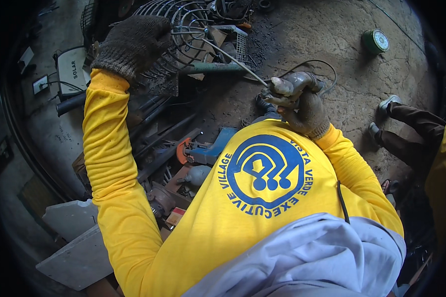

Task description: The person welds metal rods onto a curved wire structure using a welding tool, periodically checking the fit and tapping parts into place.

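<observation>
My left hand [132, 45], in a dark knit work glove, is closed on the left side of a round cage of bent metal rods [186, 42]. Its fingers are partly hidden behind the glove's back. My right hand [305, 101], gloved too, grips a welding electrode holder [288, 85] in front of my chest. A long thin welding rod [235, 60] runs from the holder to the upper left, its far tip at the middle of the cage. Beneath the cage lies a green metal tube [210, 68].
A white plastic basket [240, 42] sits beside the cage. A cable [327, 63] loops on the concrete floor. Farther right are a green round tin [375, 41] and another person's legs [411, 116]. Metal bars and an orange-and-blue tool [195, 152] clutter the left.
</observation>
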